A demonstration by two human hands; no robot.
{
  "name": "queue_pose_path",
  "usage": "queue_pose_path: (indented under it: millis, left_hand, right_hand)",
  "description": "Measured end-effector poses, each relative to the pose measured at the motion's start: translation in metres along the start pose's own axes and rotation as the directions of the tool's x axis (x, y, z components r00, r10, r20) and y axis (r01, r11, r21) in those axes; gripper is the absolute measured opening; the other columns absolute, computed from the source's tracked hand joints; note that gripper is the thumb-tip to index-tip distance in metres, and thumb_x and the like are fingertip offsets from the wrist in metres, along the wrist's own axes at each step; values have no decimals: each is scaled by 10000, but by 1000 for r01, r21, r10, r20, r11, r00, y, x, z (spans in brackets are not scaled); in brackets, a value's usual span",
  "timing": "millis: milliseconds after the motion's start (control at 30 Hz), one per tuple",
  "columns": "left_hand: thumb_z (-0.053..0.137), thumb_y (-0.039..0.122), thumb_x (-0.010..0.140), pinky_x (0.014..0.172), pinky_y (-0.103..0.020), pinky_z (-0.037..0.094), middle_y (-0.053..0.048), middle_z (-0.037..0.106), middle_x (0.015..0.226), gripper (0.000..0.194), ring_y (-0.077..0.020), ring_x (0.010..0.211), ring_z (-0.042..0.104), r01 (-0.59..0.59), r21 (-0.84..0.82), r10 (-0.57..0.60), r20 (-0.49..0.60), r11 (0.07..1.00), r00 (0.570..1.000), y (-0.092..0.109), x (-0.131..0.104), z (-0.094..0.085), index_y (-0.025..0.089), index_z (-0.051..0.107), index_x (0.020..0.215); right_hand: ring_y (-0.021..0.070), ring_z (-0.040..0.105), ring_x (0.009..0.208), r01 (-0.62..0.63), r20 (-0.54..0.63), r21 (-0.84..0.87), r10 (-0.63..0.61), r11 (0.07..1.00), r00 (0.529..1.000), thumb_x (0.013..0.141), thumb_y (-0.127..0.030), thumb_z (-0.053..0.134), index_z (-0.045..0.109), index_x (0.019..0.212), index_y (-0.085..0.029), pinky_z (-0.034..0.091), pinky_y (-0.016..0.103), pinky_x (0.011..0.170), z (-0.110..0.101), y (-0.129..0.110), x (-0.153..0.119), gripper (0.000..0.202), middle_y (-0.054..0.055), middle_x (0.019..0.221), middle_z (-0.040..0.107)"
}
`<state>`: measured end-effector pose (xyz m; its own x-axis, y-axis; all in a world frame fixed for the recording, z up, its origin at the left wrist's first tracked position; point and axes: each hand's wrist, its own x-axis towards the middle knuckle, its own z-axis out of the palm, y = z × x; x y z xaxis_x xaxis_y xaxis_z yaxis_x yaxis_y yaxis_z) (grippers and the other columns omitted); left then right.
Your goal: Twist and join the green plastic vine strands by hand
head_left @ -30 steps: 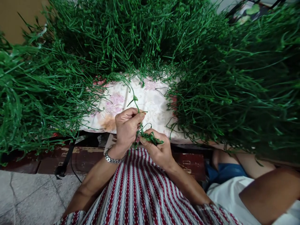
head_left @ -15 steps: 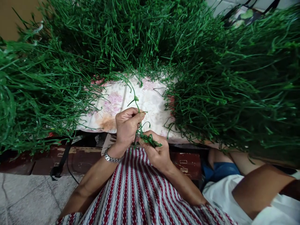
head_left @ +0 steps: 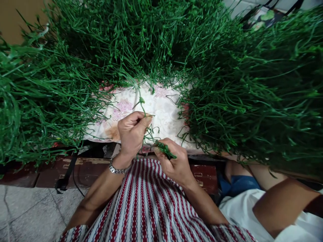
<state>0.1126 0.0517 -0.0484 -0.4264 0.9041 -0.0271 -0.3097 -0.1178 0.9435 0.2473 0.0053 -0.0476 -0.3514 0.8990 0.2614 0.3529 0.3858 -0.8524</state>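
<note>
- Both hands are busy over the near middle of the scene, the left hand [head_left: 132, 132] a little farther out than the right hand [head_left: 174, 161], with a narrow gap between them.
- Left hand: thumb and forefinger are pinched together on a long, thin green stem [head_left: 142, 105] with a small knobbly joint; the stem runs up from the fingertips towards the far side.
- Right hand: fingers are curled round a small, dark green bunch of short stems [head_left: 166, 150], its cut-looking ends poking out above the thumb.
- Thin, curly green strands [head_left: 150, 134] cross the gap between the hands.
- Beneath lies a white cloth printed with pink, lilac and orange flowers [head_left: 169, 117], bare in the middle.
- Tangled, glossy green stems ring it: a left heap [head_left: 37, 101], a far heap [head_left: 138, 33] and a right heap [head_left: 252, 90].
- Round the left wrist sits a silver metal-link watch band [head_left: 117, 167]; a red, white and dark-blue striped garment [head_left: 151, 201] covers the person's front.
- Near right, I see another person's bent arm [head_left: 280, 205] beside white clothing [head_left: 237, 203].
</note>
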Motion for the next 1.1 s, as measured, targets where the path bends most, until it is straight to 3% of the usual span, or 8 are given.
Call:
queue_pose_path:
  millis: [167,233,367,500,633,767,900,1100]
  left_hand:
    - [669,184,692,442,-183,370,-2,641,643,39,-71,483,490,-207,163,202,47,965,978,-2,-4,-9,175,669,655]
    - [662,185,708,500,-191,413,-10,651,663,35,-92,551,549,-249,232,232,100,940,968,-2,-9,-10,177,686,683]
    - [661,152,712,598,-200,457,3,649,659,51,-104,623,586,-292,256,263,141,922,954,-1,-13,-12,185,689,686]
    - [673,152,693,587,-201,459,1,656,663,39,-110,619,587,-198,221,170,140,955,975,0,-13,-14,182,688,673]
    - [690,176,670,534,-198,444,8,664,634,17,-101,552,568,-128,152,119,67,980,991,2,-12,-12,188,702,670]
    - [718,178,606,453,-186,397,11,636,567,52,-77,463,508,31,-13,-32,-15,999,999,4,-7,-8,166,670,591]
    - [724,173,546,401,-171,342,25,553,446,122,-62,398,465,224,-163,-228,-5,961,974,5,-1,-4,139,613,511]
    - [722,157,519,361,-160,305,41,521,423,145,-45,364,432,297,-170,-303,-15,940,953,3,-5,6,132,582,489]
  right_hand:
    - [166,570,709,50,-364,34,-34,998,931,843,-257,543,569,956,-214,455,303,662,-19,-3,11,124,58,810,604]
    - [155,570,689,21,-318,103,13,994,948,849,-322,541,570,957,-209,451,286,637,-18,-2,23,159,52,813,601]
    - [129,554,711,-73,2,256,75,964,997,782,-366,629,556,993,-184,442,239,639,-3,8,42,288,20,815,593]
    - [139,549,830,-99,104,259,74,961,992,676,-331,732,532,1043,-171,436,239,731,8,17,46,447,25,925,594]
    - [106,521,728,-82,117,177,61,981,991,770,-300,641,554,873,-161,404,217,678,7,16,44,194,2,795,568]
    - [92,465,606,35,11,99,-36,994,999,821,-264,574,494,687,-167,365,221,594,14,12,42,183,-14,648,494]
    - [107,443,582,173,-91,0,-172,985,981,846,-217,510,456,649,-178,347,247,577,27,10,38,208,-3,604,468]
    - [122,433,574,193,-132,-128,-210,973,969,812,-133,459,447,652,-186,336,262,565,29,9,32,169,2,585,454]
